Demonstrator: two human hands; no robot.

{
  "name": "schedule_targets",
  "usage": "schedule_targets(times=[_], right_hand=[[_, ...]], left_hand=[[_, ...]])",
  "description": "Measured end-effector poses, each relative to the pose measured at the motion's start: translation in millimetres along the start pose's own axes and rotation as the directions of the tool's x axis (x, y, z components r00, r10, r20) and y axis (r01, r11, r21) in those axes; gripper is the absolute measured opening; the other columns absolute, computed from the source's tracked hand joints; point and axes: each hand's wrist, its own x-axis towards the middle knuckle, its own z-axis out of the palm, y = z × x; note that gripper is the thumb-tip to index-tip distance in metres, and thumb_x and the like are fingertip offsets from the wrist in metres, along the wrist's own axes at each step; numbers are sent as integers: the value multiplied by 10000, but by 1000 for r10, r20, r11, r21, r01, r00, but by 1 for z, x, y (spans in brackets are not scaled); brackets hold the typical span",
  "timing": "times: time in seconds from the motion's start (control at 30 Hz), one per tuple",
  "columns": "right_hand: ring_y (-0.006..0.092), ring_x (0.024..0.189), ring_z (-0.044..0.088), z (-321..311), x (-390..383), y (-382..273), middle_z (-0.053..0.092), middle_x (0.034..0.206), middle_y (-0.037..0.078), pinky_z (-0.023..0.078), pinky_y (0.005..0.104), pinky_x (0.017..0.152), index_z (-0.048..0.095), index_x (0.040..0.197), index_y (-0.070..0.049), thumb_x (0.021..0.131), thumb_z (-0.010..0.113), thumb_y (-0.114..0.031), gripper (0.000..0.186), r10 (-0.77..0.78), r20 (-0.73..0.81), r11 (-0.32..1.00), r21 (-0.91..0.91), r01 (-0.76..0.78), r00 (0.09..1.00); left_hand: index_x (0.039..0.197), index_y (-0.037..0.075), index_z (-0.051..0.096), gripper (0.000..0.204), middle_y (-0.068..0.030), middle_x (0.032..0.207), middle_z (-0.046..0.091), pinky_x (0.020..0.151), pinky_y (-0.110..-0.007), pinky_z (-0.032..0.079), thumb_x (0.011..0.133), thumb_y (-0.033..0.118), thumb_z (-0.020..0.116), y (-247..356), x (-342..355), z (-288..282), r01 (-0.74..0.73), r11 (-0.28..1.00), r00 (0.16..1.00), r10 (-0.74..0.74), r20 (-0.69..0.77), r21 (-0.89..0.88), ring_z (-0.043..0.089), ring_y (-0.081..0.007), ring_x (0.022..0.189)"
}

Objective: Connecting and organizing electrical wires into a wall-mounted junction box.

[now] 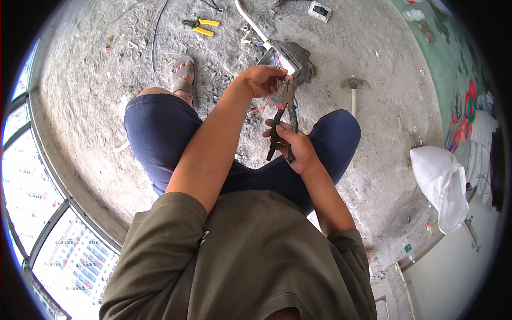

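My right hand [297, 145] grips the dark-handled pliers [287, 95], its fingers around the two spread handles. The jaws point away from me, up at my left hand [261, 81]. That hand pinches the end of a wire beside the jaws; the wire is too small to make out clearly. Just beyond both hands, an electrical box [288, 64] is set in dark fresh mortar [303, 57], with coloured wires inside. Loose red and yellow wires [261, 110] hang below my left hand. A white conduit pipe [253, 24] runs into the box from the far side.
Yellow-handled wire strippers [205, 26] lie at the far left, near my sandalled foot [184, 77]. A white-framed switch plate [320, 11] rests at the far side. Right of my knee is a hammer [353, 95]. A white sack [440, 184] and wire coils [469, 109] stand along the right wall.
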Motion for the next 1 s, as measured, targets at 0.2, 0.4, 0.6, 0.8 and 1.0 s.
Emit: schedule_targets(times=[0.2, 0.4, 0.6, 0.8, 1.0], right_hand=[[55, 631, 458, -2, -2, 3, 628, 1009, 79, 394, 236, 592, 489, 1266, -18, 939, 496, -215, 381, 37, 79, 993, 110, -45, 996], [59, 642, 460, 5, 3, 9, 625, 1022, 68, 401, 248, 613, 482, 1273, -12, 939, 488, -206, 386, -28, 96, 983, 182, 10, 995], [85, 706, 515, 3, 8, 9, 624, 1006, 70, 428, 266, 679, 492, 1260, -15, 942, 479, -210, 373, -44, 116, 978, 207, 19, 992], [206, 859, 593, 21, 3, 1, 619, 979, 91, 446, 317, 735, 475, 1245, -8, 954, 467, -248, 377, 12, 69, 942, 334, -35, 998], [150, 680, 506, 18, 5, 2, 540, 804, 30, 426, 299, 648, 495, 1160, -57, 958, 473, -277, 299, -37, 212, 859, 505, -77, 977]], left_hand=[[855, 95, 616, 67, -20, 826, 685, 487, -225, 349, 876, 159, 620, 0, 1, 2, -4, 1000, 1000, 4, -16, -6, 430, -69, 544], [832, 106, 627, 65, -15, 825, 683, 484, -221, 341, 868, 161, 628, -2, 6, -3, -7, 1000, 1000, 7, 27, -5, 435, -70, 546], [877, 55, 619, 98, -37, 819, 671, 484, -232, 351, 867, 152, 631, -3, 10, -11, -8, 999, 999, 9, 45, -42, 581, -114, 643], [877, 54, 617, 98, -48, 845, 676, 482, -235, 350, 866, 150, 632, -3, 10, -10, 13, 998, 998, -10, 54, -59, 600, -127, 666], [858, 59, 615, 80, -7, 730, 617, 506, -249, 343, 862, 137, 634, 2, 6, -8, 26, 998, 999, -24, 48, -59, 510, -118, 596]])
